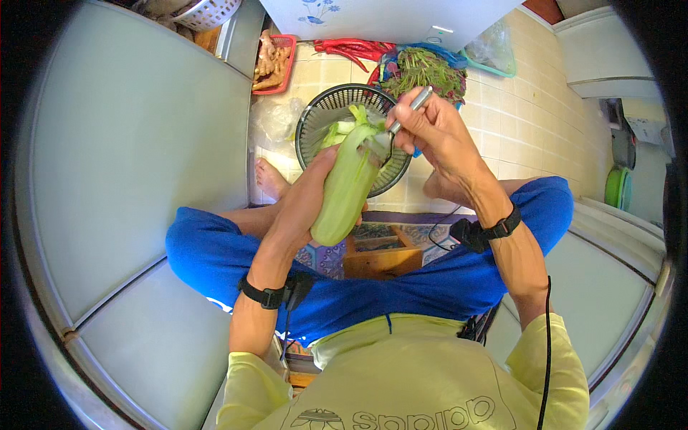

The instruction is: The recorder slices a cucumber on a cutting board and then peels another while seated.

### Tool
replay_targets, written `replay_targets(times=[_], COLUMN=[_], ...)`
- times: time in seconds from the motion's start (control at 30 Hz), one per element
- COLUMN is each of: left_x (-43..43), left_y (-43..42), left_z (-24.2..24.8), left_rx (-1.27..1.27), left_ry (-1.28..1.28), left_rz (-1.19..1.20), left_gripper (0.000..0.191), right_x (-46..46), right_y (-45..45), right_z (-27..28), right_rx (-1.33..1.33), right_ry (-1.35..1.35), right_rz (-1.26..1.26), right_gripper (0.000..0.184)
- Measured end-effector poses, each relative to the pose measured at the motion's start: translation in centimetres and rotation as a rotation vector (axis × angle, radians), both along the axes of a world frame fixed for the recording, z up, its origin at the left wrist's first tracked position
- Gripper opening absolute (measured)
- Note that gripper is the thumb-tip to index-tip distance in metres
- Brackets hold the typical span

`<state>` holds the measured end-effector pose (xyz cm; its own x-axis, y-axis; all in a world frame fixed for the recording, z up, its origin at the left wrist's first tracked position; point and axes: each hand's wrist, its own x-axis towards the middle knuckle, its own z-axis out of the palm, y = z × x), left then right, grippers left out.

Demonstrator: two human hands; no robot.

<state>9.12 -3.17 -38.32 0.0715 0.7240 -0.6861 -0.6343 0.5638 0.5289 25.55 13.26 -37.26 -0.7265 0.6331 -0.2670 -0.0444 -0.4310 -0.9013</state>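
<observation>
My left hand (309, 196) is wrapped around a long pale green gourd (344, 199), tilted over a black plastic basket (309, 126). My right hand (430, 123) grips the metal handle of a spoon-like utensil (411, 110); its blurred lower part meets the gourd's upper right side, so its exact shape cannot be told. A clear plastic bag lines part of the basket, and light green vegetable pieces (337, 133) lie in it, partly hidden behind the gourd.
Ginger (274, 64) fills a red basket at the upper left. Red chillies (357, 48) and leafy greens (424, 72) lie beyond the black basket. A crumpled clear bag (275, 121) is on the tiled floor. A wooden frame (384, 262) sits between my legs; pale cabinets flank me.
</observation>
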Motion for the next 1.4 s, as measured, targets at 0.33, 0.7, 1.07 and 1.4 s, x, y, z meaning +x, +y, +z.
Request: replay_targets(times=[0.33, 0.7, 1.07, 1.4], left_x=[-0.4, -0.6, -0.1, 0.3], left_y=[-0.7, -0.5, -0.5, -0.2], left_z=[2.1, -0.4, -2.7, -2.8], left_rx=[0.043, -0.008, 0.016, 0.092], left_ry=[-0.004, 0.117, 0.246, 0.288], left_rz=[0.071, 0.145, 0.233, 0.225], left_gripper=[0.055, 0.054, 0.050, 0.048], right_x=[1.9, 1.0, 1.8, 0.4], right_y=[3.3, -3.8, -3.6, -5.1], right_z=[-3.8, -2.7, 0.9, 1.5], right_rx=[0.184, 1.234, 1.169, 0.390], right_ry=[-0.245, -0.438, -0.466, -0.157], right_rz=[-0.140, 0.434, 0.517, 0.368], right_gripper=[0.019, 0.072, 0.059, 0.019])
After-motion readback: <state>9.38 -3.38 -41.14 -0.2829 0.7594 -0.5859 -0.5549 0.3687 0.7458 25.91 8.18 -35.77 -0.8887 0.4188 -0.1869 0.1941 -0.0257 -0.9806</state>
